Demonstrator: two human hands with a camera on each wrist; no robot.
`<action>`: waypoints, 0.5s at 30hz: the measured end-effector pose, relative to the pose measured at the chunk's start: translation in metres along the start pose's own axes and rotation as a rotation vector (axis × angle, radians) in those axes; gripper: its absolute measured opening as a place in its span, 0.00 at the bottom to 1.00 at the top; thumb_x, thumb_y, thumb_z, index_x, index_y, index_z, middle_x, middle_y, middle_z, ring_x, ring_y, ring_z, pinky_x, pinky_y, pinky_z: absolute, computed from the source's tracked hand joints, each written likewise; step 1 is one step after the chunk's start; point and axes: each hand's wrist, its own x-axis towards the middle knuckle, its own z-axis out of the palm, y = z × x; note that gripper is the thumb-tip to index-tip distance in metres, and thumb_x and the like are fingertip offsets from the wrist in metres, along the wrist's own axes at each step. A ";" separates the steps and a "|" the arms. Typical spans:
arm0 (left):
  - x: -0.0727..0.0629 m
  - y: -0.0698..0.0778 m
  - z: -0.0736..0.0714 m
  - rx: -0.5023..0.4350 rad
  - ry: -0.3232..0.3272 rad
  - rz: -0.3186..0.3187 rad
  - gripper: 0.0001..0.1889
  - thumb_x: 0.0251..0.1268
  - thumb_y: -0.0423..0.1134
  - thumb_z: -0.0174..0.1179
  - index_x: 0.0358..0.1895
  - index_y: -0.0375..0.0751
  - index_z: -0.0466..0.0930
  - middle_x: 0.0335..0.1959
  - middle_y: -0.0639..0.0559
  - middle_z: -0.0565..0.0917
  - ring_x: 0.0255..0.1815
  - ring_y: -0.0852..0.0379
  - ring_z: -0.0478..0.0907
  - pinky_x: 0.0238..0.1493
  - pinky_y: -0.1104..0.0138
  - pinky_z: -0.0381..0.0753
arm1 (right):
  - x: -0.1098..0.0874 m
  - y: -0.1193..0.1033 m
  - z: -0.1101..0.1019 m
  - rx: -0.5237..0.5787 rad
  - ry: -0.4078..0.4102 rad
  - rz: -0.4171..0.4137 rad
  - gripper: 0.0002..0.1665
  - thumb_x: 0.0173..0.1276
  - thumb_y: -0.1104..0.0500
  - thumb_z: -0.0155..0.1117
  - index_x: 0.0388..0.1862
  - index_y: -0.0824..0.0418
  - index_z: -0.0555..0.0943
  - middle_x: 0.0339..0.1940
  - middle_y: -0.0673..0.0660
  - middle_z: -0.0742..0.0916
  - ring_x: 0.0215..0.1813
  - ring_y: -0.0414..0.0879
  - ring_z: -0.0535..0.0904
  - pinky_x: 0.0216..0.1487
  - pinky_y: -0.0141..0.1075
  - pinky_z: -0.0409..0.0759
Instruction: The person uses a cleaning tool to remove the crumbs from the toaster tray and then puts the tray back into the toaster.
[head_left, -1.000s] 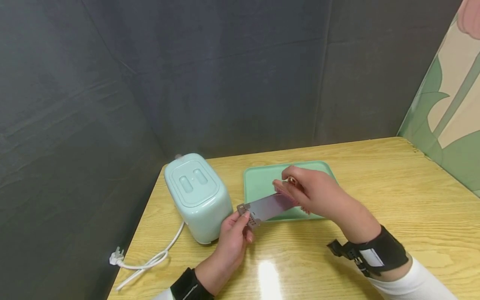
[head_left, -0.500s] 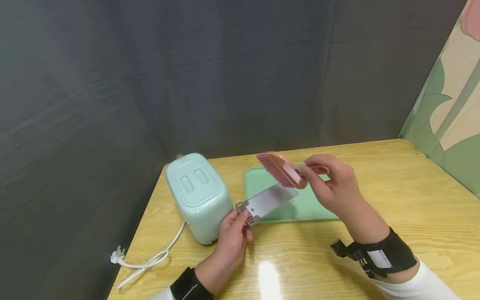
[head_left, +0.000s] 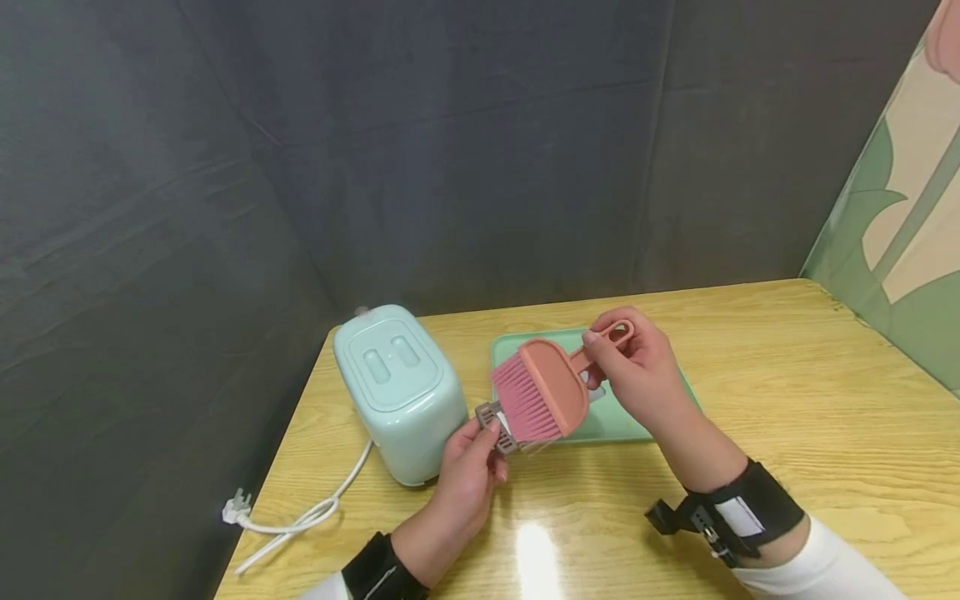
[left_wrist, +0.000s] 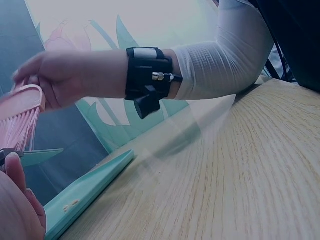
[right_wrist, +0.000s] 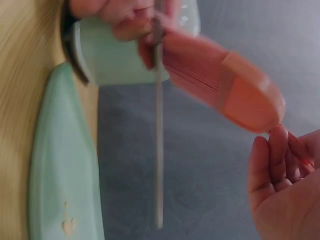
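wooden table [head_left: 787, 367] below, hands [head_left: 463, 475] [head_left: 643, 371] hold brush [head_left: 553, 383] and plate [head_left: 490, 414].

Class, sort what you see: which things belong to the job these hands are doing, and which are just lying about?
In the job:
brush, held by the right hand
metal plate, held by the left hand
green tray beneath, with pale bits on it

Apparently just lying about:
toaster
white cord
plug
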 end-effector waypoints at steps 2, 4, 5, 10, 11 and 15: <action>0.000 0.000 0.000 -0.002 -0.003 -0.005 0.19 0.81 0.39 0.52 0.65 0.32 0.77 0.34 0.59 0.84 0.18 0.67 0.68 0.21 0.77 0.70 | 0.001 0.003 -0.001 -0.081 -0.003 0.028 0.08 0.77 0.63 0.59 0.48 0.67 0.73 0.23 0.55 0.87 0.20 0.46 0.81 0.25 0.38 0.83; -0.001 -0.001 0.001 -0.004 -0.009 -0.006 0.19 0.81 0.39 0.52 0.65 0.32 0.76 0.34 0.59 0.84 0.18 0.67 0.68 0.21 0.77 0.70 | 0.001 0.004 -0.003 -0.169 0.000 0.042 0.09 0.78 0.60 0.60 0.48 0.65 0.73 0.22 0.57 0.85 0.20 0.47 0.80 0.24 0.39 0.82; -0.001 -0.001 0.001 -0.006 -0.011 -0.008 0.19 0.81 0.39 0.52 0.65 0.32 0.76 0.34 0.59 0.85 0.18 0.67 0.68 0.21 0.77 0.70 | 0.001 0.004 -0.004 -0.209 0.000 0.046 0.09 0.78 0.59 0.60 0.48 0.64 0.74 0.22 0.57 0.85 0.20 0.48 0.80 0.24 0.39 0.82; -0.002 -0.003 0.001 -0.013 -0.023 -0.005 0.18 0.81 0.38 0.51 0.64 0.30 0.76 0.33 0.59 0.84 0.18 0.67 0.68 0.21 0.77 0.69 | 0.001 0.000 -0.006 -0.349 -0.013 0.062 0.10 0.78 0.56 0.61 0.49 0.61 0.75 0.25 0.58 0.87 0.22 0.52 0.82 0.25 0.39 0.82; -0.002 -0.003 0.001 -0.013 -0.024 -0.006 0.19 0.81 0.38 0.51 0.64 0.30 0.76 0.33 0.59 0.84 0.18 0.67 0.68 0.21 0.77 0.69 | 0.001 -0.002 -0.007 -0.369 -0.019 0.062 0.10 0.78 0.56 0.61 0.49 0.61 0.75 0.26 0.58 0.88 0.22 0.52 0.82 0.25 0.39 0.82; -0.002 -0.002 0.000 -0.006 -0.022 -0.018 0.19 0.81 0.39 0.52 0.65 0.30 0.76 0.34 0.58 0.86 0.18 0.67 0.68 0.21 0.77 0.70 | 0.002 -0.007 -0.012 -0.464 -0.040 0.060 0.10 0.78 0.54 0.59 0.50 0.59 0.75 0.29 0.56 0.90 0.24 0.49 0.82 0.27 0.38 0.82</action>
